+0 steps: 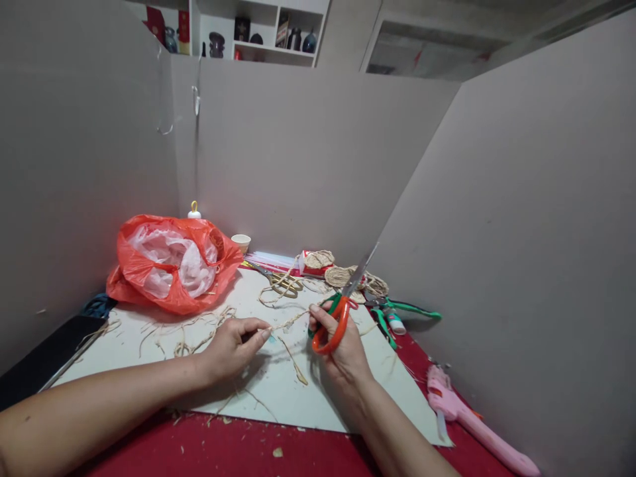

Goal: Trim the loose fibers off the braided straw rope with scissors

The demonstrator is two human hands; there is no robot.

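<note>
My left hand pinches one end of a twisted straw cord over the white board. The cord runs right to my right hand, whose thumb and fingertips pinch its other part. Scissors with orange and green handles also hang in my right hand, their blades pointing up and to the right. Below the cord a loose strand lies on the board. More straw cord lies beyond my left wrist.
A red plastic bag stands at the back left, near a paper cup. Brass-handled scissors, coiled straw pieces and green-handled pliers lie behind. A pink glue gun is at the right. Grey panels enclose the table.
</note>
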